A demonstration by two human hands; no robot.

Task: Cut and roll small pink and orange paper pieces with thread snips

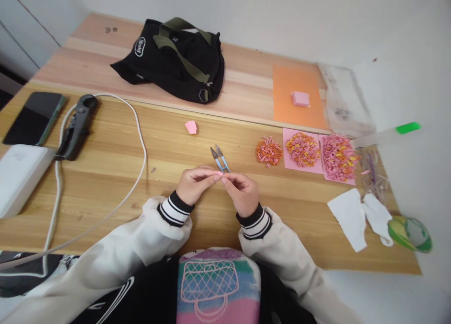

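Between the fingertips of both hands is a small pink piece of paper (219,173), mostly covered by the fingers. My left hand (196,185) pinches it from the left, thumb against index finger. From the right, my right hand (241,190) closes on it in the same way, and the fingertips nearly meet. Just beyond the fingers lie small thread snips (219,158), blades apart and pointing away from me. Further back rests a loose pink paper scrap (191,127).
Right of the hands sit an orange and pink heap of tiny pieces (268,152) and two more heaps on pink sheets (286,164). Behind are an orange sheet (282,96) and a black bag (183,65). A white cable (143,150) loops on the left; a tape roll (424,244) stands far right.
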